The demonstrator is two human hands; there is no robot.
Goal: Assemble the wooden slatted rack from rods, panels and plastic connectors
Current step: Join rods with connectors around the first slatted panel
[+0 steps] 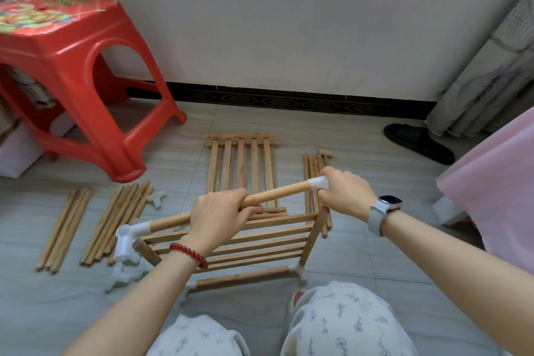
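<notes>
A partly built rack stands on the floor in front of my knees, with a slatted wooden panel (231, 243) as its lower shelf. My left hand (221, 215) grips the top wooden rod (277, 195) near its middle. My right hand (345, 193) is closed around the white plastic connector (318, 183) at that rod's right end, above an upright rod (313, 238). Another white connector (130, 240) caps the rod's left end. A front rod (242, 276) runs between two lower corner connectors.
Spare slatted panels (242, 165) lie flat beyond the rack. Loose rods lie in bundles at the left (63, 228), centre-left (118, 222) and right (312, 170). Loose white connectors (124, 276) sit by the rack's left corner. A red stool (72, 72), a black slipper (419, 141) and pink cloth (497, 182) surround the spot.
</notes>
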